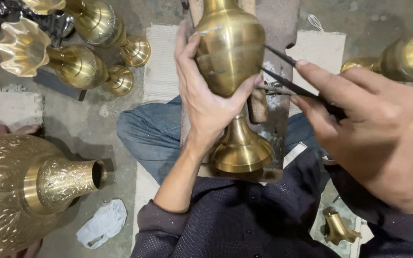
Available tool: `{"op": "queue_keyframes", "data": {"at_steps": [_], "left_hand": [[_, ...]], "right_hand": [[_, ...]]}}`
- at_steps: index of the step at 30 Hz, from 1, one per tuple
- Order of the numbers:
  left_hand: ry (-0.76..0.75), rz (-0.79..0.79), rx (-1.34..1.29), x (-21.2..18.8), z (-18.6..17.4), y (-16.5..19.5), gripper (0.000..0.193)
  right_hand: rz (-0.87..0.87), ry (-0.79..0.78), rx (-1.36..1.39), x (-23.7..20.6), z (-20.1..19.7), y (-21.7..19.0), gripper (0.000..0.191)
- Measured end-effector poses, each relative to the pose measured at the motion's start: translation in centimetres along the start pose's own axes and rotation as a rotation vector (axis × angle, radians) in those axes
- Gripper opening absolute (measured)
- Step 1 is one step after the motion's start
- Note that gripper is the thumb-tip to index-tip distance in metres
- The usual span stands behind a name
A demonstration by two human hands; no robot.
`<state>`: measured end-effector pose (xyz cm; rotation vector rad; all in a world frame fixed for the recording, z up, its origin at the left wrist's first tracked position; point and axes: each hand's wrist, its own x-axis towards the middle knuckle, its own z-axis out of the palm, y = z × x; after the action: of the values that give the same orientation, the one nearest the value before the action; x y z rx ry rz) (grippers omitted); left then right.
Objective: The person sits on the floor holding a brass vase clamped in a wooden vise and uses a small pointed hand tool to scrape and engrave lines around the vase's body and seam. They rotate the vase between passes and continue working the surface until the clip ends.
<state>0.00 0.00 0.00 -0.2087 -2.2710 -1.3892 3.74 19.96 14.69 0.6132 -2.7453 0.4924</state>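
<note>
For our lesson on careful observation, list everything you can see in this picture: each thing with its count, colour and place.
held vase: one, brass, centre, gripped by the left hand
thin tool: one, dark, tip at the vase's side
wooden block: one, brown, under the vase
fluted vases: two, brass, top left
engraved vase: one, gold, bottom left
plain vase: one, brass, top right
small foot piece: one, brass, bottom right
crumpled bag: one, white, floor
left hand: holds the vase
right hand: holds the tool

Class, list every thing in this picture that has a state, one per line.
Plain brass vase: gripped, lying on wooden block.
Left hand: wrapped round vase.
Right hand: pinching thin dark metal tool, tip at vase.
Two fluted brass vases: lying on floor.
Large engraved brass vase: on its side.
</note>
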Motion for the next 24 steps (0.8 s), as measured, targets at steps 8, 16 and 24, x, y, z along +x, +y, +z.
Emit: {"op": "queue_keyframes", "data": {"at_steps": [8, 16, 24], "left_hand": [[0.027, -0.019, -0.040, -0.5, 0.9, -0.9, 0.094], [0.043, 0.014, -0.096, -0.7, 1.2, -1.6, 0.095], [0.041, 0.020, -0.099, -0.7, 1.2, -1.7, 0.096]], "right_hand": [[-0.027, -0.032, 0.015, 0.3, 2.0, 0.2, 0.040], [0.010, -0.059, 0.054, 0.4, 2.2, 0.2, 0.041], [0.011, -0.065, 0.034, 0.4, 2.1, -0.1, 0.041]]}}
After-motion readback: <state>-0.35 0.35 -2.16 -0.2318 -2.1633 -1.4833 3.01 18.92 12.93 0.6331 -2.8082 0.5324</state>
